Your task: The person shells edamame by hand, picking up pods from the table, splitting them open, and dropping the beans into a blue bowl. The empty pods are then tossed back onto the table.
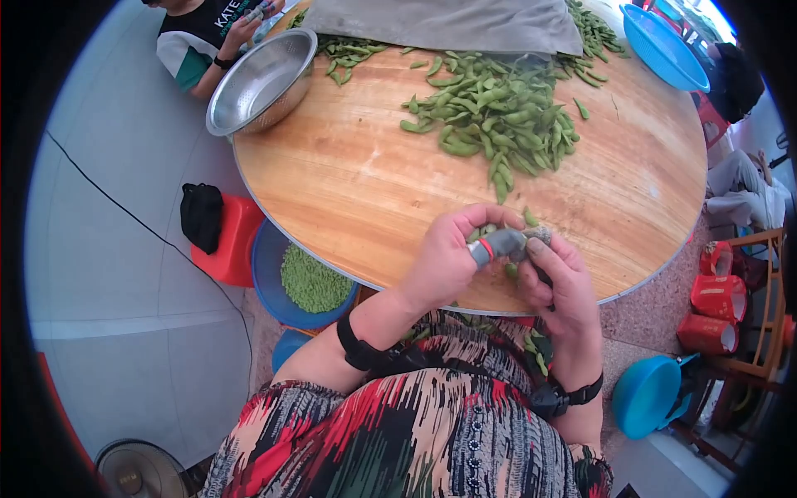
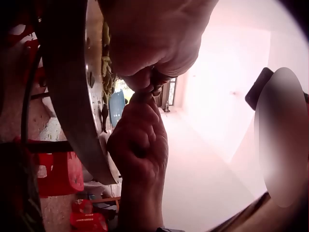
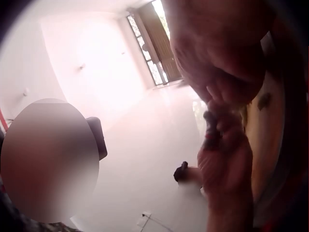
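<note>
Over the table's near edge the left hand (image 1: 448, 257) and the right hand (image 1: 571, 282) meet at their fingertips. Grey coverings wrap some fingers, and a red band circles one on the left hand. Green pods (image 1: 486, 231) show inside the left hand's curled fingers. The right thumb and fingers pinch at a pod, mostly hidden between the fingertips. A loose pod (image 1: 530, 217) lies just beyond the hands. Farther back spreads a heap of green pods (image 1: 506, 112). Both wrist views show the hands touching, dark and blurred.
A metal bowl (image 1: 264, 83) stands at the round table's (image 1: 332, 174) left edge, a blue basket (image 1: 664, 48) at the back right. Grey cloth (image 1: 448, 25) covers the far side. Below left, a blue basin holds shelled beans (image 1: 314, 280) beside a red stool (image 1: 228, 249). Another person's arm (image 1: 228, 54) is at upper left.
</note>
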{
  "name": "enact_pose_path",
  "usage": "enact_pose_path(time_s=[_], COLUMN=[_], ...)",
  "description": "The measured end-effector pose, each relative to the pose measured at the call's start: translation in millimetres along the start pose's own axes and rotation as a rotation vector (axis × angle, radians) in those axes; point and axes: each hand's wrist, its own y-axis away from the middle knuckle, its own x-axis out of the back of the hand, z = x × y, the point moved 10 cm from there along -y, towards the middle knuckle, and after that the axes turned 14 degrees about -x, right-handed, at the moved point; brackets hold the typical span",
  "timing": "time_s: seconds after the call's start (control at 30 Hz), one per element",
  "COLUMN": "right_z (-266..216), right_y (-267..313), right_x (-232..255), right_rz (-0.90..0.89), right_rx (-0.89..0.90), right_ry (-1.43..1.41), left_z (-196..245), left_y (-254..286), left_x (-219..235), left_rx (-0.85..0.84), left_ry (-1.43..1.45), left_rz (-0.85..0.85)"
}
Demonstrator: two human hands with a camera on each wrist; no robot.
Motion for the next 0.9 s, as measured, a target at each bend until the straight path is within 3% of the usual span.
enact_pose_path(time_s=[0.03, 0.13, 0.17, 0.23, 0.27, 0.3, 0.37, 0.4, 0.43, 0.5, 0.53, 0.6, 0.63, 0.7, 0.73, 0.77, 0.9], right_z=[-5, -63, -63, -71, -65, -61, -62, -61, -62, -54, -49, -34, -23, -28, -21, -13, -5], right_y=[-1, 13, 12, 17, 15, 12, 14, 12, 14, 10, 11, 9, 5, 10, 8, 6, 6], right_x=[4, 34, 34, 4, -4, -2, -2, 6, 9, 22, 19, 12, 6, -1, -1, 0, -8], right_rz=[0.0, 0.514, 0.517, 0.773, 0.828, 0.829, 0.875, 0.836, 0.833, 0.569, 0.489, 0.384, 0.278, 0.29, 0.254, 0.217, 0.093], right_rx=[-0.002, 0.346, 0.346, 0.443, 0.538, 0.538, 0.619, 0.587, 0.588, 0.456, 0.388, 0.32, 0.25, 0.305, 0.208, 0.113, 0.059], right_ry=[0.002, 0.683, 0.683, 1.347, 1.422, 1.423, 1.379, 1.286, 1.285, 0.83, 0.654, 0.544, 0.434, 0.479, 0.429, 0.379, 0.294], left_z=[-5, -7, -7, -12, -17, -13, -17, -5, -12, -4, -2, -15, -18, -23, -23, -18, -3], left_y=[-1, 1, 1, 5, 10, 10, 22, 13, 12, 2, 2, 6, 6, 5, 5, 3, 0], left_x=[4, 10, 9, 2, -5, -8, -28, -29, -29, 2, 1, 2, 4, 4, 3, 6, 9], left_rx=[0.04, 0.092, 0.102, 0.139, 0.175, 0.174, 0.317, 0.062, 0.062, -0.048, -0.047, 0.137, 0.137, 0.111, 0.112, 0.078, -0.018], left_ry=[0.107, 0.212, 0.206, 0.158, 0.107, 0.108, -0.002, -0.156, -0.158, -0.134, -0.133, 0.279, 0.279, 0.364, 0.361, 0.301, 0.142], left_rz=[0.034, 0.048, 0.025, -0.053, -0.128, -0.128, -0.298, -0.347, -0.345, 0.011, 0.011, 0.192, 0.192, 0.17, 0.171, 0.18, 0.173])
